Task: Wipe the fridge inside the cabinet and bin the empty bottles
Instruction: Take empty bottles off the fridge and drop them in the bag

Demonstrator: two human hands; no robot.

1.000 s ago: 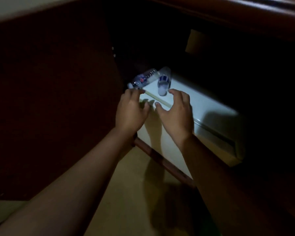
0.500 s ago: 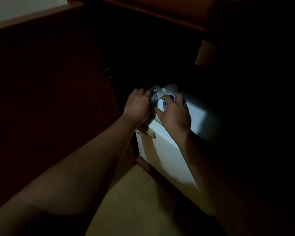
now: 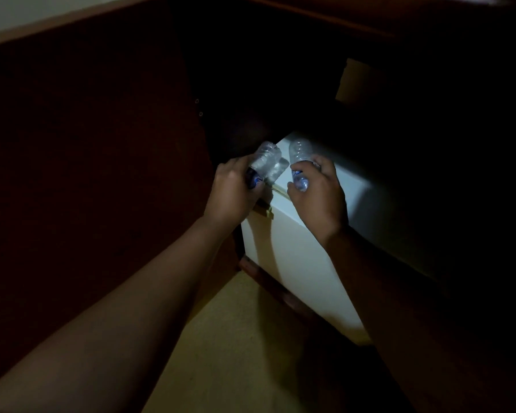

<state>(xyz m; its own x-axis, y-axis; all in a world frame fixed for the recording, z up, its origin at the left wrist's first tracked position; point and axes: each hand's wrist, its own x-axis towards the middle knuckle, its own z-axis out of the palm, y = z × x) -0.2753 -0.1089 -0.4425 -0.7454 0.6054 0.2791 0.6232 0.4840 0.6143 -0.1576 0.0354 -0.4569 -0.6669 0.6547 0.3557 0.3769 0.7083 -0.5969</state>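
While the cabinet stands dim and only the fridge catches light, the step in hand reads as the bottle clearance, not the wiping: no cloth is in sight. Item one: left hand (image 3: 233,192), fingers wrapped closed round a crumpled clear plastic bottle (image 3: 265,162) with a blue label, its far end pointing up and away over the left front corner of the white mini fridge (image 3: 295,257). Item two: right hand (image 3: 319,192), likewise closed round a second clear bottle (image 3: 300,162), held just over the fridge top; whether either bottle touches the top I cannot tell. The two bottles sit just beside each other, nearly touching. Both look empty, though the gloom leaves that a judgement. Item three: open cabinet door (image 3: 87,144), dark red-brown, standing close on the left. Item four: cabinet interior (image 3: 265,84), black above and behind the fridge, contents not discernible. Item five: pale yellowish floor (image 3: 221,353) in front, bare where it can be seen, between the two forearms. Next move, as I judge it: draw both bottles back and out toward the body, then carry them to a bin, which is not in view. Room is tight to the left against the door and overhead under the cabinet's upper edge; the clear way out is straight back over the floor. The fridge's front edge and its small hinge fitting (image 3: 268,214) lie just under the left wrist, a likely snag.
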